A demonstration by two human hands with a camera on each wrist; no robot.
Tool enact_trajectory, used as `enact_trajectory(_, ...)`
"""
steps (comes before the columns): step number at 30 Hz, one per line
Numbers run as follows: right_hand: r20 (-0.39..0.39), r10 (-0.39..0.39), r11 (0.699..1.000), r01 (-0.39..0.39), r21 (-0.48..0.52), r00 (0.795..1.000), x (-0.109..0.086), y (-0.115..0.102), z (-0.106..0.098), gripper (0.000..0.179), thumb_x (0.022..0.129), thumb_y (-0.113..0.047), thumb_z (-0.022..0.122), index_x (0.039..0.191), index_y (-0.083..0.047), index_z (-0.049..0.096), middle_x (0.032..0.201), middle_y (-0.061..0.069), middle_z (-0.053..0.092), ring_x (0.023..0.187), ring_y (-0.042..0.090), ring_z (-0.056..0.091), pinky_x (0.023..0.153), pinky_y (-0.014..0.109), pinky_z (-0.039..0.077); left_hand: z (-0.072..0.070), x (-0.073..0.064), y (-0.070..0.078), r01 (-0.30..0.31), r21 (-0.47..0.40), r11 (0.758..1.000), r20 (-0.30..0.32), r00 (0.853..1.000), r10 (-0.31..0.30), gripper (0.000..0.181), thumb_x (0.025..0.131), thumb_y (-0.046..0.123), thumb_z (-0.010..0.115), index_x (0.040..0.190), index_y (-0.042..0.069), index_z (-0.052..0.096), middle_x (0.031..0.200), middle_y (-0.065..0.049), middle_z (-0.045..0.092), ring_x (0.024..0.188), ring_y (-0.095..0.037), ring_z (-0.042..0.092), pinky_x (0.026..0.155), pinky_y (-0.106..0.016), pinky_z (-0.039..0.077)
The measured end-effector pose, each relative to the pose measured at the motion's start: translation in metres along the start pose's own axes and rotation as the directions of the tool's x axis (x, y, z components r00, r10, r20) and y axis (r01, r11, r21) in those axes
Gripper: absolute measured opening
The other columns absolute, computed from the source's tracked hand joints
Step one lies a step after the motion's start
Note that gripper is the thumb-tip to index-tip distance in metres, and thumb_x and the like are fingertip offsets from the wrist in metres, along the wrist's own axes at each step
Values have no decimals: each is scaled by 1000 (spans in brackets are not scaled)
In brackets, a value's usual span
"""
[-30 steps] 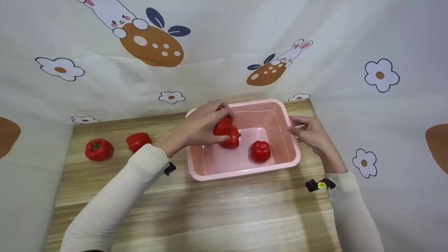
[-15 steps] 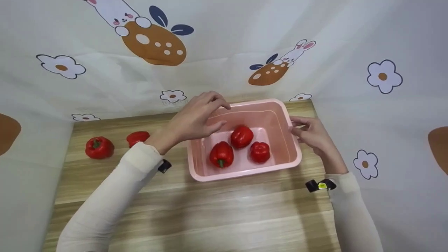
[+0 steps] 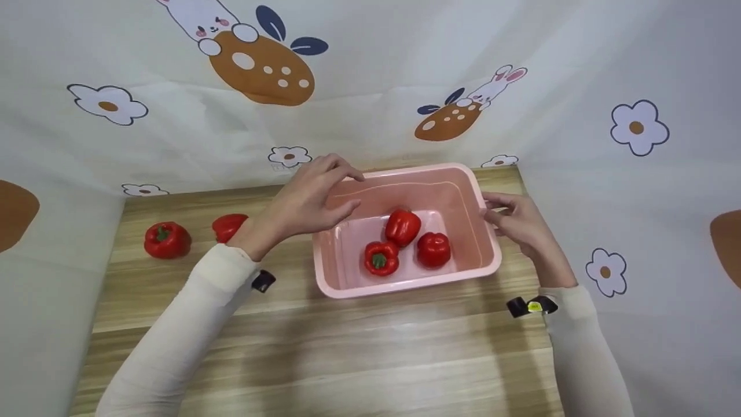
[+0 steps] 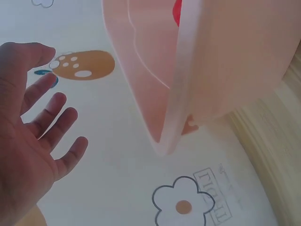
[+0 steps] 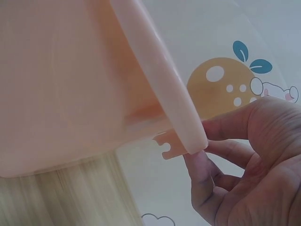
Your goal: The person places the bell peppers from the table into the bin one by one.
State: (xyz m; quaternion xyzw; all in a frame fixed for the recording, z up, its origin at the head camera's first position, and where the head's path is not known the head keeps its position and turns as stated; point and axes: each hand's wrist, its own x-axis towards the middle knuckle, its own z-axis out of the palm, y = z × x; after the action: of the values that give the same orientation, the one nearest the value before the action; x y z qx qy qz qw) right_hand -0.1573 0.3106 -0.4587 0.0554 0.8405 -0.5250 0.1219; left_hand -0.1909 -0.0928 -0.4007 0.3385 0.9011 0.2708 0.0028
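Three red bell peppers lie in a pink plastic basin. One pepper is at the back, another to the right, and a third in front shows its green stem. My left hand hovers over the basin's left rim, fingers spread and holding nothing; the left wrist view shows the bare palm. With thumb and fingers, my right hand pinches the rim at the basin's right side. Left of the basin are two more red peppers, one stem up, the other partly covered by my left wrist.
The basin stands on a wood-grain table, close to its back edge. A white curtain printed with rabbits and flowers hangs behind and along both sides.
My left hand lets go of a pepper inside the basin and draws back up to the left. The released pepper rolls and settles with its stem up. My right hand stays on the rim.
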Motion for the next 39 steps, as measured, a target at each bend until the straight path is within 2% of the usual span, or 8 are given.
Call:
enact_trajectory(6,-18,-4,1000,4,18,1000,-1,1,0,46,95,-10,64,140,-5,58,116,20,60,81,9,69,70,35,63,3,-17,-16,22,-2,1000,-49,999,-22,39,91,42,70,124,22,65,119,0,60,115,-19,55,104,-45,46)
enact_trajectory(12,-2,-8,1000,8,27,1000,-1,1,1,45,95,-10,64,139,-5,59,116,21,60,81,9,69,70,33,63,6,-39,-36,44,-7,999,-126,991,-44,38,90,36,71,124,19,66,122,-2,61,118,-22,55,104,-48,46)
enact_trajectory(18,-10,-9,1000,9,13,1000,-1,0,0,45,96,-11,64,140,-6,59,116,21,61,80,8,69,69,33,63,6,-55,-50,105,-20,994,-154,982,-107,42,91,37,71,127,17,65,128,-1,60,125,-22,54,109,-50,44)
enact_trajectory(21,-13,-6,1000,6,14,1000,0,-1,0,45,96,-11,64,140,-6,59,114,19,61,80,9,69,70,34,63,6,-62,-57,132,-35,991,-175,975,-136,42,90,35,72,128,19,65,130,-1,59,126,-22,53,110,-51,43)
enact_trajectory(26,-7,-1,1000,1,13,1000,0,1,0,45,96,-12,64,141,-7,58,117,20,61,81,9,70,70,34,63,8,-73,-69,143,-54,988,-230,961,-152,40,88,29,75,126,18,65,131,-5,58,127,-26,53,109,-53,43)
enact_trajectory(39,-6,-3,1000,3,16,1000,1,4,1,45,97,-12,63,141,-6,58,120,22,61,81,8,70,69,32,63,18,-100,-92,196,-115,974,-296,929,-222,42,88,25,75,126,14,64,129,-10,59,126,-29,52,108,-55,40)
